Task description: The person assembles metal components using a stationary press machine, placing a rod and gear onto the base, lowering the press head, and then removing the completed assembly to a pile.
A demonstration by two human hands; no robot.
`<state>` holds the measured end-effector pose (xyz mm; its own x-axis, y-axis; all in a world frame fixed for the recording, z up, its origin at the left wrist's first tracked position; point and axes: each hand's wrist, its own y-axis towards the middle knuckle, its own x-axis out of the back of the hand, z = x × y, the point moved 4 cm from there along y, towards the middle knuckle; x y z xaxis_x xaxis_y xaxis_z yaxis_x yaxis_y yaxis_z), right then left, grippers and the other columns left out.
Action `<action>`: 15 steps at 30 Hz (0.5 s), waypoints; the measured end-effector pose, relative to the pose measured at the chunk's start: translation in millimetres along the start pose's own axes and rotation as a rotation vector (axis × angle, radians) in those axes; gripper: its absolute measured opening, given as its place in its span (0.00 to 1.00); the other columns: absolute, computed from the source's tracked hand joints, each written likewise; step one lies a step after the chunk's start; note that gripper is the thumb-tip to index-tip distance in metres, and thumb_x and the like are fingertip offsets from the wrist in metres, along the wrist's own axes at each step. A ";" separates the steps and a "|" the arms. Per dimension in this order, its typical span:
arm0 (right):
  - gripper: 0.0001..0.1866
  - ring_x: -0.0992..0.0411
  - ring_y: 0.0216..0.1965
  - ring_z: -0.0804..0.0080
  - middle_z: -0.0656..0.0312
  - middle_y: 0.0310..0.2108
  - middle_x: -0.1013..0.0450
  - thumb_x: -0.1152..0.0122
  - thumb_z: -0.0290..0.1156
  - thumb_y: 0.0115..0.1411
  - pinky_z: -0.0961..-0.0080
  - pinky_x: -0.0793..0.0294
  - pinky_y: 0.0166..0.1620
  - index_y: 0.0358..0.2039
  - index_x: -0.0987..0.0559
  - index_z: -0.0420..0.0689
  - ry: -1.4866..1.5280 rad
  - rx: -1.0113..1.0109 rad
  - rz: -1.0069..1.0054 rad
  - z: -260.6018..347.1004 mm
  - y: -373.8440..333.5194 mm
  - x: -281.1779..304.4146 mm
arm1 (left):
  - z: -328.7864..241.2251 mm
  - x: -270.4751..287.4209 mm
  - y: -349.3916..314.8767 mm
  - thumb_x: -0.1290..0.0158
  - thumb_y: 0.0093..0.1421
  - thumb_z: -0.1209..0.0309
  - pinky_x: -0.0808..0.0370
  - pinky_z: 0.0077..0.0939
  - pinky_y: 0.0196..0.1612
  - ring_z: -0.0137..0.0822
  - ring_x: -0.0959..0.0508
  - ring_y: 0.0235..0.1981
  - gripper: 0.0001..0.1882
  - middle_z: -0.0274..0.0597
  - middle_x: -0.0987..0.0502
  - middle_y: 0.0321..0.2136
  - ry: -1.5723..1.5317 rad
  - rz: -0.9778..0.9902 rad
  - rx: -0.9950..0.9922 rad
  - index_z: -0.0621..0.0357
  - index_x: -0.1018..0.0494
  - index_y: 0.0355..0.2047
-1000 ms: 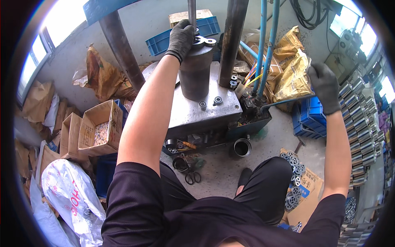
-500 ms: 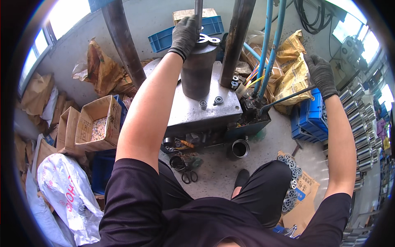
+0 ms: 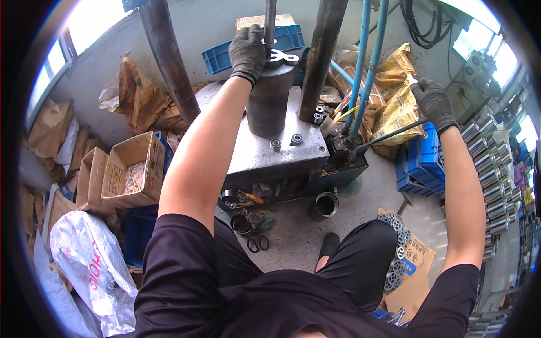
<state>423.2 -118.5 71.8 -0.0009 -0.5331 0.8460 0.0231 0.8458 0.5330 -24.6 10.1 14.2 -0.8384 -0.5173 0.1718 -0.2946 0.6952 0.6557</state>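
My gloved left hand (image 3: 248, 53) is raised beside the vertical steel rod (image 3: 270, 22) of a press, its fingers curled. Most of the fingertips are hidden. Just right of it, a shiny metal piece with ring-shaped ends (image 3: 276, 55) lies on top of a thick dark steel cylinder (image 3: 267, 107). The cylinder stands upright on a metal plate (image 3: 242, 152). Off to the right, my gloved right hand (image 3: 435, 104) is closed at the upper end of a long dark lever (image 3: 389, 137). Two small bearings (image 3: 275, 145) (image 3: 297, 138) sit on the plate before the cylinder.
Dark columns (image 3: 169, 56) (image 3: 324, 56) and blue pipes (image 3: 369, 67) flank the cylinder. Cardboard boxes (image 3: 132, 169) stand at left, blue crates (image 3: 422, 155) at right. On the floor are a dark metal cup (image 3: 327, 204), scissors (image 3: 257, 243) and several round metal parts (image 3: 396, 270).
My left hand has drawn slightly left, away from the rod, and its fingers sit lower. My right hand stays at the lever with little movement. The view has shifted slightly.
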 end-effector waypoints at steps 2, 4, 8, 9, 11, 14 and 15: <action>0.18 0.22 0.48 0.41 0.42 0.42 0.19 0.42 0.45 0.69 0.52 0.23 0.53 0.42 0.16 0.42 -0.018 0.041 -0.022 -0.1 0.4 -2.7 | 5.9 16.2 -6.8 0.51 0.73 0.58 0.23 0.36 0.49 0.41 0.16 0.39 0.18 0.51 0.18 0.29 -0.241 -0.231 0.121 0.61 0.21 0.42; 0.17 0.22 0.48 0.42 0.43 0.43 0.19 0.42 0.43 0.68 0.52 0.23 0.54 0.43 0.16 0.42 -0.034 0.014 0.009 2.6 -3.3 0.8 | -4.5 23.2 -30.1 0.46 0.71 0.65 0.22 0.31 0.47 0.33 0.18 0.38 0.12 0.46 0.18 0.30 -0.230 -0.262 0.038 0.61 0.21 0.45; 0.16 0.21 0.48 0.43 0.43 0.43 0.19 0.42 0.41 0.66 0.52 0.23 0.53 0.43 0.16 0.43 -0.051 -0.027 0.027 -5.4 -14.4 6.9 | -14.4 25.9 -110.1 0.43 0.71 0.69 0.24 0.28 0.49 0.29 0.22 0.42 0.12 0.39 0.18 0.42 -0.410 -0.139 -0.233 0.62 0.23 0.50; 0.16 0.21 0.48 0.43 0.43 0.42 0.19 0.42 0.41 0.66 0.52 0.23 0.53 0.43 0.16 0.43 -0.044 -0.013 0.004 -5.3 -16.9 7.7 | -10.0 27.2 -137.1 0.41 0.71 0.68 0.24 0.28 0.51 0.31 0.22 0.44 0.13 0.39 0.19 0.44 -0.485 -0.027 -0.130 0.61 0.23 0.51; 0.15 0.21 0.46 0.42 0.42 0.41 0.19 0.42 0.40 0.65 0.53 0.22 0.50 0.43 0.16 0.43 -0.012 0.028 -0.034 -4.4 -22.7 9.2 | 8.3 26.3 -183.3 0.40 0.70 0.67 0.25 0.29 0.53 0.34 0.22 0.47 0.14 0.40 0.21 0.47 -0.432 0.096 -0.125 0.60 0.23 0.52; 0.14 0.20 0.44 0.42 0.42 0.40 0.19 0.42 0.38 0.65 0.53 0.21 0.49 0.42 0.16 0.42 0.063 0.094 -0.054 -5.8 -39.5 11.0 | 38.0 19.5 -233.8 0.37 0.66 0.69 0.24 0.32 0.56 0.41 0.21 0.51 0.15 0.45 0.23 0.49 -0.020 0.280 -0.167 0.56 0.22 0.52; 0.12 0.20 0.41 0.42 0.43 0.39 0.19 0.40 0.35 0.65 0.55 0.21 0.46 0.41 0.16 0.41 0.071 0.159 -0.073 -4.8 -49.1 15.5 | 45.7 17.1 -243.3 0.35 0.61 0.70 0.24 0.39 0.59 0.49 0.21 0.53 0.19 0.49 0.23 0.50 0.060 0.336 -0.105 0.55 0.22 0.52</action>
<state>426.9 -168.4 58.6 0.0737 -0.5888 0.8049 -0.1323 0.7942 0.5931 11.8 -145.1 -176.0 -0.8514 -0.2986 0.4313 0.0444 0.7782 0.6264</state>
